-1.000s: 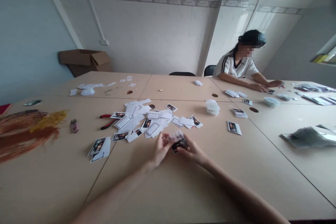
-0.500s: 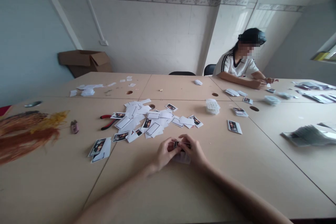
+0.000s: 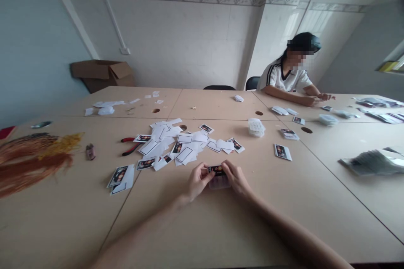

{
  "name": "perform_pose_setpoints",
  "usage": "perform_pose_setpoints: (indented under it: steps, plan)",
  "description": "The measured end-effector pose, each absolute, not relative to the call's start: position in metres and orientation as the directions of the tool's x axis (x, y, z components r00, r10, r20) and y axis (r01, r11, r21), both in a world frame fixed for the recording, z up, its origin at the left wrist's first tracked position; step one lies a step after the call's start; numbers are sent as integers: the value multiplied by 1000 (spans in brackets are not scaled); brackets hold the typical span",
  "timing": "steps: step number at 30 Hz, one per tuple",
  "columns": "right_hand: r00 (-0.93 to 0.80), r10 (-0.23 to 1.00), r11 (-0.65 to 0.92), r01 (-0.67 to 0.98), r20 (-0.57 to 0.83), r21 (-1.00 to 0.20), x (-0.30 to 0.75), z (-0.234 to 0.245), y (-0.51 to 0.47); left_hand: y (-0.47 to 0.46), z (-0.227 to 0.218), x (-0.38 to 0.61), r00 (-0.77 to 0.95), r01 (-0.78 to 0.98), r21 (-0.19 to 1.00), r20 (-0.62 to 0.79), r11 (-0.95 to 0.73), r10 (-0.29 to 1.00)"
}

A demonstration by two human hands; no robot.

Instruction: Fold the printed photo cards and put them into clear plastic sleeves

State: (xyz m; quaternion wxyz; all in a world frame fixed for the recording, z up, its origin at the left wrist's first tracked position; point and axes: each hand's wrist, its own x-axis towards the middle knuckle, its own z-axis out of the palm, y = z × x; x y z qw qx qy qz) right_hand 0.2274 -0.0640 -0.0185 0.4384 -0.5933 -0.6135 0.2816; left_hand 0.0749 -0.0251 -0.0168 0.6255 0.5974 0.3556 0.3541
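Left hand [image 3: 196,183] and right hand [image 3: 237,179] pinch a photo card [image 3: 216,170] and its clear sleeve [image 3: 220,183], lowered within the last second onto the bench [image 3: 221,227] near the scattered cards [image 3: 176,143]; the card now appears partly sleeved.

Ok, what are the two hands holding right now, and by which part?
A small dark printed photo card, seemingly with a clear plastic sleeve. The left hand pinches its left end, the right hand its right end.
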Motion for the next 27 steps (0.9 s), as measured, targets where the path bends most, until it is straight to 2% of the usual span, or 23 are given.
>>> perform_pose_setpoints:
  steps: [3,9,18,21,24,27]
  plan:
    - [81,977,125,531,197,-838,227,-18,-62,-26,-14,75,521,-24,999,-11,27,854]
    - [109,976,122,448,190,-886,230,-27,-55,-25,-14,76,506,-20,999,-25,41,862]
    - [37,979,172,362,199,-916,230,-21,-57,-24,-13,76,447,32,997,53,-75,893]
    - [-122,976,205,260,179,-944,230,-13,-60,-24,-12,76,371,37,996,57,-76,927]
    - [-256,958,170,134,131,-976,231,-10,-62,-24,-9,75,324,40,996,62,-79,944]
    - [-130,983,134,38,128,-990,234,-10,-60,-26,-8,75,362,43,998,35,-55,932]
